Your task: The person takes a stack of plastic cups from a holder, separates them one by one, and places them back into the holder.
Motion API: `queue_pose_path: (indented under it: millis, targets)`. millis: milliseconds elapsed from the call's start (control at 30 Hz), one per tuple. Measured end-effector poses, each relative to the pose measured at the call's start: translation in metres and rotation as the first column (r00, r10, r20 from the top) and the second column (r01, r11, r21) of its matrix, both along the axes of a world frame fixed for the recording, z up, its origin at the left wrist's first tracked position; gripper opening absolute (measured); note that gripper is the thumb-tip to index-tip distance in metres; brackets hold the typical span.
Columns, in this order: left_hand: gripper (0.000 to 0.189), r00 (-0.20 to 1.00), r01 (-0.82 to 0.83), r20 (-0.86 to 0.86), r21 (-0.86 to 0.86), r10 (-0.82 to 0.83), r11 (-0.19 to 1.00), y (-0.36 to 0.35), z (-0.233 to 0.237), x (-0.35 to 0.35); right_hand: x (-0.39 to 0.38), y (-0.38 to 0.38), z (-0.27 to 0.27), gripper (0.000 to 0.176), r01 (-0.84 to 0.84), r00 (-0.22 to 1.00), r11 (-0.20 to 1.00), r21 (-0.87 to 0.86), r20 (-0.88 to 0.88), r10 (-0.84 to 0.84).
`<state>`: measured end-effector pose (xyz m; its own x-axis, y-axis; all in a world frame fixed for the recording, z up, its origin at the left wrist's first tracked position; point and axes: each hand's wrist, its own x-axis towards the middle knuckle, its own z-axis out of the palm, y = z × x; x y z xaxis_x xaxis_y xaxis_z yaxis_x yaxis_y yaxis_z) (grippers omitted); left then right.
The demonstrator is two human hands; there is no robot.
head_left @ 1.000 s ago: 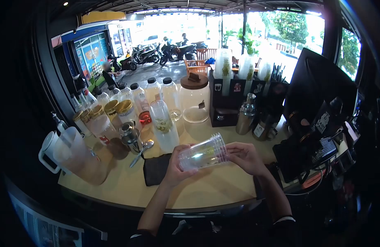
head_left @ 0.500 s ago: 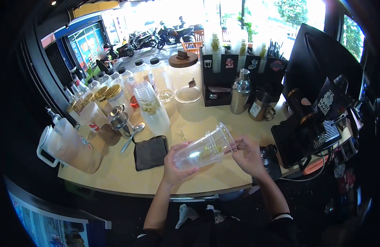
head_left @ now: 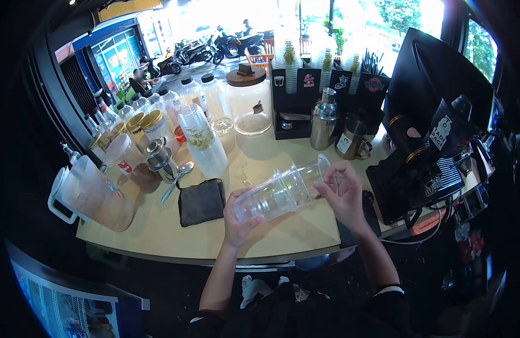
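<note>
My left hand (head_left: 241,221) is wrapped round the base of a short stack of clear plastic cups (head_left: 268,197), which lies tilted above the counter. At the stack's mouth, my right hand (head_left: 341,194) pinches the rim of the outermost cup (head_left: 312,176), which sticks partway out of the others. A folded dark cloth (head_left: 201,203) lies on the counter to the left of my left hand. Behind it stands a taller stack of clear cups (head_left: 202,141).
On the wooden counter (head_left: 158,236) stand a pitcher (head_left: 94,197), a metal drip filter (head_left: 160,159), a spoon (head_left: 177,181), a lidded glass jar (head_left: 250,104), a shaker (head_left: 325,121) and a steel mug (head_left: 352,141). Black equipment (head_left: 406,180) is at right. A person (head_left: 140,81) sits outside.
The outermost cup has slid farther out of the stack, toward the right. My right hand has risen slightly with its rim, while my left hand still holds the base.
</note>
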<state>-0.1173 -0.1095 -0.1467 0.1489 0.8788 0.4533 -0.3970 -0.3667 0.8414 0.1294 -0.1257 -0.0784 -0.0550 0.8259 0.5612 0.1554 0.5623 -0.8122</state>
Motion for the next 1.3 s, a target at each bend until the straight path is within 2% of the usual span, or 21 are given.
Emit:
queue_pose_path:
  millis: [67, 100, 200, 267, 367, 433, 500, 567, 600, 667, 700, 767, 800, 867, 1000, 1100, 1167, 1300]
  targets:
    - [0.068, 0.999, 0.003, 0.032, -0.036, -0.002, 0.999, 0.001, -0.004, 0.003, -0.007, -0.006, 0.021, 0.018, -0.126, 0.955, 0.992, -0.019, -0.273, 0.116]
    - [0.067, 0.998, 0.008, 0.065, -0.065, -0.004, 0.998, 0.001, -0.005, 0.004, -0.006, -0.006, 0.024, 0.018, -0.126, 0.955, 0.992, -0.016, -0.274, 0.117]
    - [0.067, 0.997, 0.008, 0.079, -0.067, -0.002, 0.998, -0.002, -0.004, 0.006, 0.003, -0.005, 0.025, 0.023, -0.183, 0.958, 0.982, -0.046, -0.233, 0.168]
    - [0.067, 0.998, 0.001, 0.06, -0.041, 0.002, 0.999, -0.005, -0.002, 0.007, 0.009, -0.002, 0.015, 0.028, -0.231, 0.971, 0.972, -0.041, -0.078, 0.228]
    - [0.067, 1.0, 0.012, 0.02, 0.054, -0.013, 0.998, -0.01, 0.005, 0.01, -0.005, -0.02, 0.03, 0.032, -0.164, 0.986, 0.98, -0.117, -0.027, 0.162]
    - [0.068, 0.994, -0.021, -0.1, 0.134, 0.035, 0.991, -0.014, 0.009, 0.009, -0.004, -0.021, 0.029, 0.035, -0.158, 0.987, 0.98, -0.118, -0.024, 0.156]
    - [0.067, 0.998, -0.014, -0.054, 0.12, 0.02, 0.993, -0.014, 0.009, 0.008, 0.0, -0.021, 0.029, 0.038, -0.15, 0.989, 0.981, -0.121, -0.019, 0.149]
    - [0.067, 1.0, -0.008, -0.004, 0.106, 0.008, 0.994, -0.016, 0.01, 0.006, 0.007, -0.019, 0.032, 0.04, -0.067, 0.997, 0.997, -0.038, -0.027, 0.066]
    - [0.068, 0.999, 0.019, 0.028, 0.045, -0.021, 0.999, -0.018, 0.012, 0.006, 0.008, -0.019, 0.034, 0.04, -0.068, 0.997, 0.997, -0.037, -0.026, 0.067]
    - [0.068, 0.997, 0.047, 0.063, -0.02, -0.046, 0.999, -0.021, 0.011, 0.006, 0.009, -0.02, 0.036, 0.041, -0.103, 0.989, 0.993, -0.061, 0.098, 0.109]
    - [0.068, 0.999, 0.04, 0.013, 0.021, -0.04, 0.999, -0.022, 0.01, 0.009, 0.007, -0.022, 0.038, 0.041, -0.103, 0.989, 0.993, -0.062, 0.098, 0.109]
    - [0.067, 0.999, 0.038, -0.036, 0.064, -0.036, 0.997, -0.022, 0.01, 0.01, 0.0, -0.026, 0.046, 0.043, -0.192, 0.981, 0.961, -0.201, -0.001, 0.196]
    - [0.067, 0.999, 0.032, -0.042, 0.092, -0.028, 0.995, -0.02, 0.009, 0.009, 0.003, -0.026, 0.049, 0.043, -0.19, 0.981, 0.961, -0.201, 0.0, 0.194]
    - [0.067, 0.999, 0.024, -0.048, 0.118, -0.019, 0.993, -0.017, 0.008, 0.006, 0.009, -0.024, 0.053, 0.049, -0.326, 0.941, 0.927, -0.184, 0.028, 0.336]
    - [0.066, 0.999, 0.021, -0.049, 0.136, -0.014, 0.99, -0.015, 0.006, 0.001, 0.008, -0.024, 0.051, 0.044, -0.359, 0.933, 0.923, -0.141, -0.017, 0.361]
    - [0.065, 0.999, 0.015, -0.048, 0.131, -0.008, 0.991, -0.015, 0.003, 0.004, 0.007, -0.017, 0.047, 0.035, -0.312, 0.95, 0.931, -0.187, -0.078, 0.303]
    - [0.065, 0.999, 0.013, -0.044, 0.123, -0.007, 0.992, -0.014, 0.001, 0.005, 0.003, -0.012, 0.045, 0.022, -0.241, 0.969, 0.953, -0.182, -0.099, 0.226]
    - [0.065, 0.995, -0.006, -0.095, 0.145, 0.02, 0.989, -0.009, -0.004, 0.006, -0.01, -0.009, 0.041, 0.02, -0.214, 0.975, 0.953, -0.213, -0.11, 0.194]
